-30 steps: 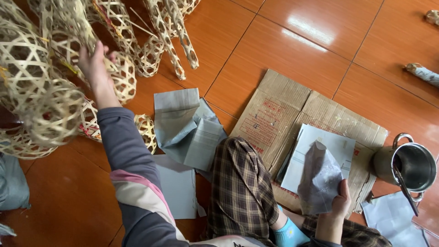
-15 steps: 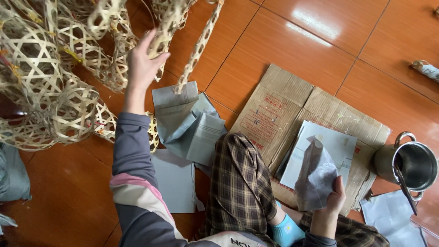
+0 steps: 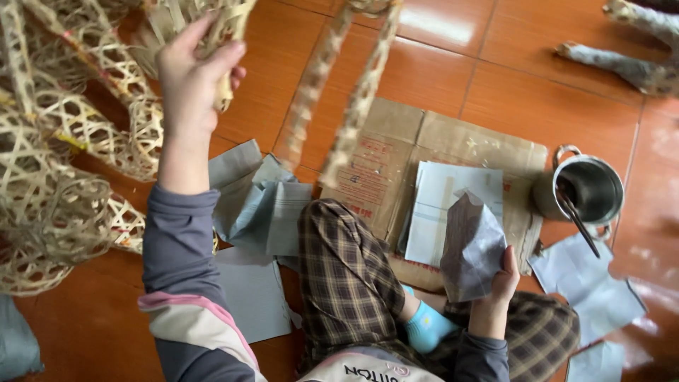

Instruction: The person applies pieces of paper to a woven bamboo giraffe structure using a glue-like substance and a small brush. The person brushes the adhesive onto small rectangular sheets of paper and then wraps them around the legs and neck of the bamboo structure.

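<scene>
My left hand (image 3: 192,71) is raised at the upper left and grips a woven bamboo frame piece (image 3: 219,42), whose two long lattice legs (image 3: 339,99) hang blurred over the floor. My right hand (image 3: 503,276) rests low by my knee and holds a folded grey paper sheet (image 3: 470,244) upright over the cardboard. I sit cross-legged in plaid trousers (image 3: 346,276) with a blue sock (image 3: 426,329) showing.
A heap of woven bamboo frames (image 3: 56,177) fills the left side. Flattened cardboard (image 3: 453,141) lies on the orange tile floor with pale paper sheets (image 3: 442,205) on it. More grey papers (image 3: 254,205) lie by my knee. A metal pot (image 3: 587,187) with a stick stands at right.
My left hand has risen and lifted a bamboo frame piece out of the heap, toward the camera. My right hand has kept the grey paper in place over the cardboard.
</scene>
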